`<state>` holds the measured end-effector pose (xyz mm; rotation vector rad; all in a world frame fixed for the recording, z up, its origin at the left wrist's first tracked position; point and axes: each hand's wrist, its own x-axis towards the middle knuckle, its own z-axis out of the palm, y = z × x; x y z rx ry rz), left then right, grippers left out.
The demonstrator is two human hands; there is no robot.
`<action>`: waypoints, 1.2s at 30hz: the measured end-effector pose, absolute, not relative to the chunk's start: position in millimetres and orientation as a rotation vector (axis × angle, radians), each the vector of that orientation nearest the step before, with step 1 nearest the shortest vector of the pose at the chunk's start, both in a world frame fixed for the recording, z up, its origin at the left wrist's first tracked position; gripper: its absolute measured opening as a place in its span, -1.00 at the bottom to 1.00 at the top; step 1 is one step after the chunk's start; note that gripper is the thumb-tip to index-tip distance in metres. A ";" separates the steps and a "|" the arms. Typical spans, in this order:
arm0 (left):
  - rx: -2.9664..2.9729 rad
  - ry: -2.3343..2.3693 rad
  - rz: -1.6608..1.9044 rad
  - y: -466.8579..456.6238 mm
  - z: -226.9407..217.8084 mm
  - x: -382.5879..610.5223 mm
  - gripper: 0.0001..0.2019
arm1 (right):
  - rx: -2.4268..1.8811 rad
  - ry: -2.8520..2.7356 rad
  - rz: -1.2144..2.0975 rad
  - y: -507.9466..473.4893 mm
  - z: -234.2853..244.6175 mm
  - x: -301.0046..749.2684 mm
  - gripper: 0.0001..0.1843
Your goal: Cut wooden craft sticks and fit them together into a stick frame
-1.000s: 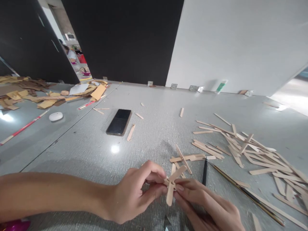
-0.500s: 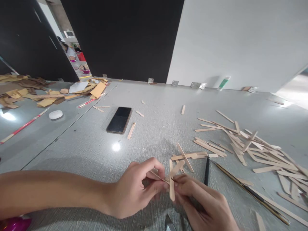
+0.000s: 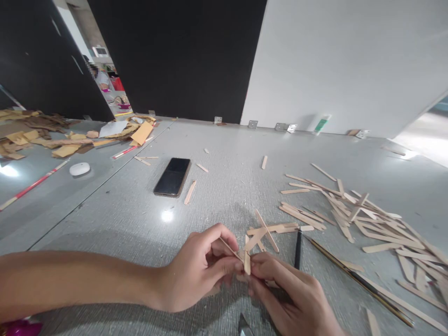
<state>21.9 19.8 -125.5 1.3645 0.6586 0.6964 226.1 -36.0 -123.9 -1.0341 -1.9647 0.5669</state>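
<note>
Between my hands is a small assembly of crossed wooden craft sticks, low in the middle of the view. My left hand pinches a thin stick of it, seen nearly edge-on, between thumb and fingers. From the other side, my right hand grips the assembly with closed fingertips; the exact joints are hidden by the fingers. Just beyond lie more crossed craft sticks on the grey table. A black-handled craft knife rests beside my right hand, and a dark blade tip shows below the hands.
A heap of loose craft sticks spreads over the right side, with a long gold-and-black pen-like tool in front. A phone, a white mouse and cardboard scraps lie left. Black and white panels stand behind; a person is visible through a gap.
The assembly has tilted and turned in my fingers, so its front stick looks shorter now. Both hands stay pinched on it. The whole view has shifted slightly.
</note>
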 end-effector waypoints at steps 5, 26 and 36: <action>1.254 0.630 0.712 19.9 -127.3 22.2 -0.79 | -1.045 -1.997 0.636 -37.6 -123.7 227.9 -0.80; 1.409 0.709 0.699 23.6 -125.8 22.0 -0.74 | -1.133 -1.943 0.550 -44.5 -133.3 232.8 -0.90; 1.234 0.512 0.588 24.4 -121.3 23.5 -0.67 | -1.172 -1.860 0.551 -32.0 -119.0 234.8 -0.77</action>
